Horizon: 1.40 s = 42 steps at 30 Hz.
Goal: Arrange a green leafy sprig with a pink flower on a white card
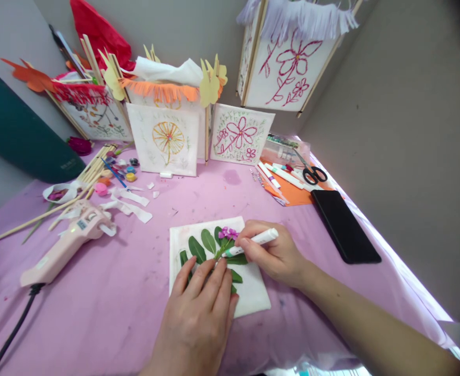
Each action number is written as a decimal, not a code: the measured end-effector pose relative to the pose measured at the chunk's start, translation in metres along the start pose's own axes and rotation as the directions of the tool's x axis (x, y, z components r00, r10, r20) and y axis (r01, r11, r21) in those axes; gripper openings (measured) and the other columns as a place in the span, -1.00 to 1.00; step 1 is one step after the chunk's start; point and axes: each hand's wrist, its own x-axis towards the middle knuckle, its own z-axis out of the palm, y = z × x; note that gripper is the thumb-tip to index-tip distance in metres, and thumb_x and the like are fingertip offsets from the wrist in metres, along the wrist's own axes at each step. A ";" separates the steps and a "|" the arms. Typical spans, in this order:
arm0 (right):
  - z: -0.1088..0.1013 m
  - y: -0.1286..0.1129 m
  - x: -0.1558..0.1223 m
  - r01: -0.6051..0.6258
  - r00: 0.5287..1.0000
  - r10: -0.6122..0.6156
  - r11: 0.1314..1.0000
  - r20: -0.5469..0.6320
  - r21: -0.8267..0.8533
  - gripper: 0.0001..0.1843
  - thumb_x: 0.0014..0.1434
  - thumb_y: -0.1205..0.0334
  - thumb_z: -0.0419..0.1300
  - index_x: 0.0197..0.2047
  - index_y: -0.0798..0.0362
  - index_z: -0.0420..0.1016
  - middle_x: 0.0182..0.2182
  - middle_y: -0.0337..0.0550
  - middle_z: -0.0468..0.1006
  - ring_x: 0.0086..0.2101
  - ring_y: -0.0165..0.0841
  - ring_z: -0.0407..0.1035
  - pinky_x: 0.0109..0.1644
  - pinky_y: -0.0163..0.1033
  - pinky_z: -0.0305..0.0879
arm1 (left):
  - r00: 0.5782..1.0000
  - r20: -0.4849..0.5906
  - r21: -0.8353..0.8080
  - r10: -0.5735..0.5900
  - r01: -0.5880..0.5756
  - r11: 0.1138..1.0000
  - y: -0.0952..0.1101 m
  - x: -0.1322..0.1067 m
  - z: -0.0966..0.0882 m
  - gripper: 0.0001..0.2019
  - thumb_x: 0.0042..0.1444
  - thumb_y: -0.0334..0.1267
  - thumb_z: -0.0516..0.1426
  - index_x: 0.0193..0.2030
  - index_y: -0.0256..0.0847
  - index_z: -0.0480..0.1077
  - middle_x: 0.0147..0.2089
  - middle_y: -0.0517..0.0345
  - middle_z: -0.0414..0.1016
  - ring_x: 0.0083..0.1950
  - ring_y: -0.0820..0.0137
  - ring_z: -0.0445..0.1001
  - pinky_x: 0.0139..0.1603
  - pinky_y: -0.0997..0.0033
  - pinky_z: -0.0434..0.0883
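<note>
A white square sheet lies on the pink table cover in front of me. On it rests a sprig with green leaves and small purple flowers. My left hand lies flat with fingers stretched out, pressing the lower leaves and stem onto the sheet. My right hand is closed in a pinch around a white marker pen, whose green tip touches the stem just below the flowers.
A pink glue gun with a black cord lies at the left. Wooden sticks, paper strips and small paint pots sit behind it. Decorated paper panels and lanterns stand at the back. Scissors, pens and a black phone lie right.
</note>
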 end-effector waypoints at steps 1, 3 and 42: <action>0.000 0.000 0.000 -0.001 1.000 0.001 1.000 -0.001 -0.003 -0.85 0.20 0.32 0.09 -0.38 0.09 0.45 -0.56 -0.24 0.40 -0.53 -0.46 0.27 -0.46 -0.35 0.22 | 1.000 -0.004 -0.002 -0.004 0.004 1.000 0.000 0.000 0.000 -0.73 0.29 -0.32 0.00 -0.04 -0.31 0.49 0.05 0.06 0.54 0.02 0.18 0.47 0.12 0.01 0.25; 0.000 -0.001 0.000 -0.007 1.000 0.007 1.000 -0.004 -0.006 -0.85 0.20 0.33 0.10 -0.40 0.09 0.43 -0.55 -0.24 0.39 -0.53 -0.47 0.26 -0.46 -0.36 0.21 | 1.000 -0.007 -0.009 -0.006 0.006 1.000 0.000 0.000 0.000 -0.74 0.29 -0.32 0.00 -0.05 -0.31 0.49 0.05 0.06 0.54 0.02 0.17 0.47 0.13 0.01 0.24; -0.018 -0.003 0.004 0.128 0.989 -0.144 0.950 -0.035 -0.286 -0.77 0.19 0.34 0.05 -0.50 0.11 0.34 -0.61 -0.28 0.33 -0.59 -0.52 0.17 -0.50 -0.38 0.09 | 0.953 0.273 0.051 -0.134 0.125 0.991 0.006 0.028 0.001 -0.61 0.24 -0.02 0.06 0.04 -0.25 0.45 -0.09 0.03 0.52 -0.08 0.11 0.40 0.10 -0.15 0.21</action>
